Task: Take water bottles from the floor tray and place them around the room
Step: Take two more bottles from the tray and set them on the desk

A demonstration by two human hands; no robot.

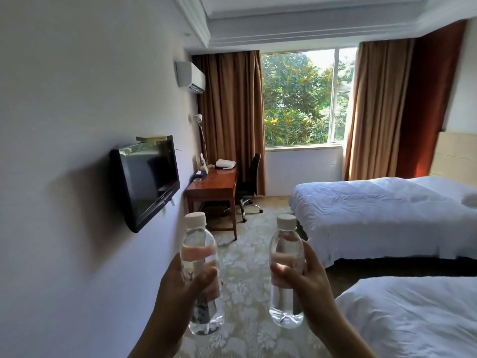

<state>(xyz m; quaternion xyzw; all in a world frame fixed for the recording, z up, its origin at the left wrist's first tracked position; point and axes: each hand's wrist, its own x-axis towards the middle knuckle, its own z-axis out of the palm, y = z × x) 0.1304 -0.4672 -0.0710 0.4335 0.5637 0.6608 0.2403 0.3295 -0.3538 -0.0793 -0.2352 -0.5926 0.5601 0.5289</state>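
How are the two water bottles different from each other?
The left bottle, gripped by the left hand, sits lower in the picture than the right bottle, gripped by the right hand. The left bottle leans a bit; the right bottle stands straighter. The left bottle is nearer the wall, the right nearer the beds. Both are clear, capped, and upright.

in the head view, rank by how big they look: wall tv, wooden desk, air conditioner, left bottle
1. Black flat wall-mounted tv
2. Brown wooden desk
3. Clear plastic left bottle, enlarged by nearness; unsure against desk
4. White wall air conditioner
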